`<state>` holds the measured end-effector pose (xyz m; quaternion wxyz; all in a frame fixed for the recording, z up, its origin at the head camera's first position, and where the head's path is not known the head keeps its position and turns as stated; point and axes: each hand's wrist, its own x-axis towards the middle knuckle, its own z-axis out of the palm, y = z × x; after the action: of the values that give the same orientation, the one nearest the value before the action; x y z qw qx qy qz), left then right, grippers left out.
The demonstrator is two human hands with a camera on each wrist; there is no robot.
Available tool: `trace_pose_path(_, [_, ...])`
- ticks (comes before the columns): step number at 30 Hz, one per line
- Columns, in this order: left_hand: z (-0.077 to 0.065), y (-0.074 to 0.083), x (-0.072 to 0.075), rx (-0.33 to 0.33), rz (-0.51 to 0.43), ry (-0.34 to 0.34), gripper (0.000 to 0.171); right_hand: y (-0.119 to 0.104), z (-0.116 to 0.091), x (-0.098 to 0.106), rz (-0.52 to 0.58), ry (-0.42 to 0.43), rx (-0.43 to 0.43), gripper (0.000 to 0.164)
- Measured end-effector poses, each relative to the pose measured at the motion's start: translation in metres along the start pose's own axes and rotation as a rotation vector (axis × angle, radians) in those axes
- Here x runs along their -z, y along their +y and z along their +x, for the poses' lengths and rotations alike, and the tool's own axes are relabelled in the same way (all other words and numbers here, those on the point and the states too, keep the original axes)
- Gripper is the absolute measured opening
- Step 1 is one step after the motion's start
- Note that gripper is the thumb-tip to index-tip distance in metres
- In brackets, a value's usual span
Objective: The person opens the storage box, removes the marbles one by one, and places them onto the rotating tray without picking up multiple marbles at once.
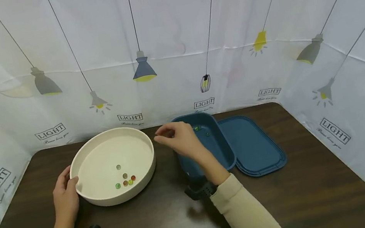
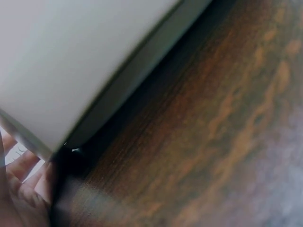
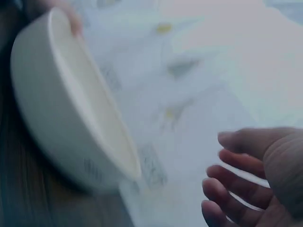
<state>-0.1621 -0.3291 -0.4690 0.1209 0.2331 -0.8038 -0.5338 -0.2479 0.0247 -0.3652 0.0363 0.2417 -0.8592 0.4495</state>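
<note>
My left hand point(image 1: 65, 196) grips the left side of a round cream tray point(image 1: 117, 199), its thumb over the rim and fingers along the outer wall. Several glass marbles point(image 1: 125, 176) lie in the near part of that tray, among them clear, green, yellow and red ones. Between the tray and a blue box point(image 1: 222, 139), my right hand point(image 1: 180, 139) hovers above the table. Its fingers are loosely bent, with thumb and index fingertips close together; no object shows between them in the right wrist view. A few green marbles point(image 1: 197, 128) sit at the far end of the box.
A blue lid point(image 1: 253, 145) lies flat on the dark wooden table point(image 1: 311, 185), right beside the box. Behind the table and along its sides hangs a white curtain point(image 1: 169, 22) printed with lamps. Each wrist wears a black strap point(image 1: 200, 191).
</note>
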Motion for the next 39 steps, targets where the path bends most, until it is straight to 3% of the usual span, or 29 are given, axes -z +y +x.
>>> trace_pose_path(6, [0.001, 0.002, 0.003, 0.014, 0.016, 0.001, 0.054, 0.047, 0.003, 0.04, 0.087, -0.026, -0.293, 0.029])
trace_pose_path(10, [0.003, 0.0, 0.005, 0.022, 0.02, 0.007, 0.054, 0.062, 0.011, 0.058, 0.03, -0.086, -0.39, 0.031])
trace_pose_path(17, [0.002, -0.002, 0.005, 0.023, 0.001, 0.02, 0.054, 0.07, 0.029, 0.072, -0.309, -0.179, -0.282, 0.031])
trace_pose_path(24, [0.0, -0.003, 0.006, 0.036, 0.01, 0.035, 0.053, 0.071, 0.038, 0.087, -0.731, -0.425, -0.166, 0.029])
trace_pose_path(28, [0.0, 0.001, 0.005, 0.032, 0.024, 0.031, 0.054, 0.08, 0.04, 0.088, -0.805, -0.53, -0.128, 0.033])
trace_pose_path(32, [-0.001, 0.005, 0.002, 0.012, 0.013, 0.026, 0.053, 0.089, 0.04, 0.083, -0.879, -0.533, -0.123, 0.031])
trace_pose_path(39, [-0.001, 0.004, -0.003, -0.031, -0.027, 0.023, 0.051, 0.098, 0.043, 0.07, -1.104, -0.557, -0.074, 0.016])
